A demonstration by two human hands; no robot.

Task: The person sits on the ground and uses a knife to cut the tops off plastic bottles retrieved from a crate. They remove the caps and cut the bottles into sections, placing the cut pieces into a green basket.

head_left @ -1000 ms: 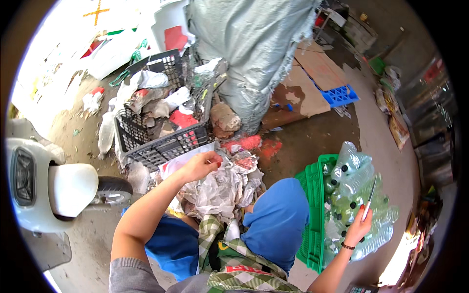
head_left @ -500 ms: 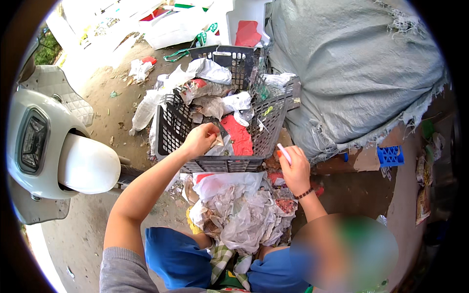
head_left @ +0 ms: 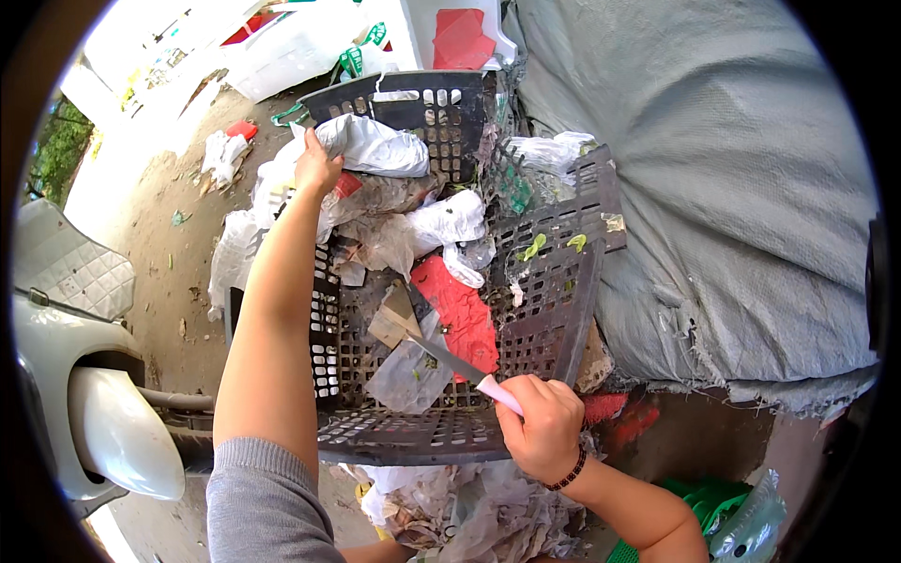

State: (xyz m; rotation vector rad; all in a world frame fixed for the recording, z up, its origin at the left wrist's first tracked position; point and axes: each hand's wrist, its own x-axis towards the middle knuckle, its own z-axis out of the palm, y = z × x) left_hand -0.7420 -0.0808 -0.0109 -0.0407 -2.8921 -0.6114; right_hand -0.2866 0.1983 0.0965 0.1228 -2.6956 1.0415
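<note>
My right hand [head_left: 542,427] is wrapped round a knife [head_left: 452,358] with a pink handle. Its blade points up and left over the basket, its tip by a piece of brown cardboard [head_left: 394,317]. At the far left of the black plastic basket [head_left: 554,300], my left hand [head_left: 319,169] has its fingers closed at the edge of a white plastic bag [head_left: 375,148]; its grip is partly hidden. Inside the basket lie a red sheet [head_left: 458,314], a clear plastic piece [head_left: 408,375] and a bunched white bag [head_left: 446,222].
A big grey woven sack [head_left: 704,206] stands along the right. To the left is a white scooter [head_left: 117,432]. White boxes [head_left: 291,52] stand at the back. Crumpled plastic bags [head_left: 479,511] lie in front of the basket, with a green basket [head_left: 704,502] at the lower right.
My left hand has reached from the basket's near side to the white bag at its far left. The knife now points into the basket, its blade in sight. The view has moved closer.
</note>
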